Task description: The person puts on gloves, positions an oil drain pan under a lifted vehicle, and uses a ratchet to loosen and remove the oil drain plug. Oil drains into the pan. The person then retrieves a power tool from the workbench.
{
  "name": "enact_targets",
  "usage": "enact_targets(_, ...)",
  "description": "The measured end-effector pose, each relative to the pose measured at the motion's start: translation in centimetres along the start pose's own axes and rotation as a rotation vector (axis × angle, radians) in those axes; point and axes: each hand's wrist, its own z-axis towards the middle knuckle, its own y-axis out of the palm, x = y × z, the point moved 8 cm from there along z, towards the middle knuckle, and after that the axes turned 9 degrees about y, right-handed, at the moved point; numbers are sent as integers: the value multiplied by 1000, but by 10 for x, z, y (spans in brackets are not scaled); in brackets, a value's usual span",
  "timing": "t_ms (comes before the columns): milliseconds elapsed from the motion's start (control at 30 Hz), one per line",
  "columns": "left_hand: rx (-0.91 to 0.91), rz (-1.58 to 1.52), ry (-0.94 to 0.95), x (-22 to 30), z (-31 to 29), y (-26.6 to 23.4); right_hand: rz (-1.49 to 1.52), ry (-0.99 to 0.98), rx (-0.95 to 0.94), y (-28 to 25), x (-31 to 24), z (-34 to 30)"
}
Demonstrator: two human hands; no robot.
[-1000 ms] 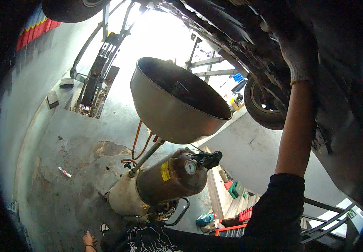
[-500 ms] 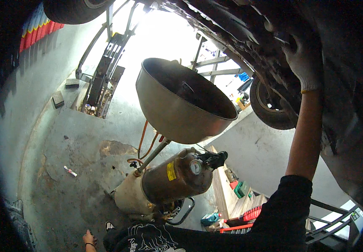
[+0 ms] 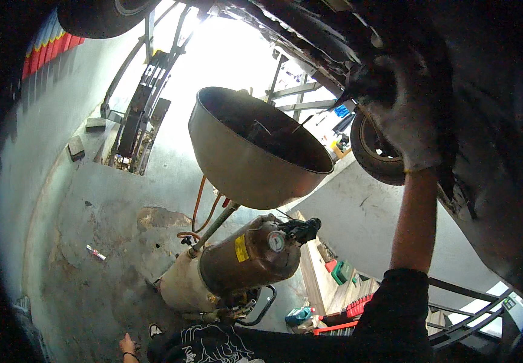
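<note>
Raised under the vehicle's dark underside, my right hand wears a pale, dirty work glove. Its fingers are closed around a dark, rounded can-like part, whose details are lost in shadow. A thin dark streak slants from near that part toward the wide metal drain bowl. The bowl stands tilted in view on a pole above a brown tank with a round gauge. Low at the left, my bare left hand, banded at the wrist, hangs open with nothing visible in it.
A wheel hangs behind my right forearm, and another tyre is at the upper left. Black lift frame parts stand by the left wall. A wooden rack with bottles and red tools is right of the tank. A small tube lies on the floor.
My right hand has come down and left from the underside, and the dark rounded part now shows in it. The dark streak toward the bowl has appeared. The view has shifted slightly.
</note>
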Motion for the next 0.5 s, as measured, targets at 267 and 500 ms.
enact_targets(267, 0, 63, -121, -24, 32, -24, 59, -146, -161, 67, -76, -44)
enact_targets(500, 24, 80, -34, -22, 38, -49, 173, -140, -375, 95, -133, -27)
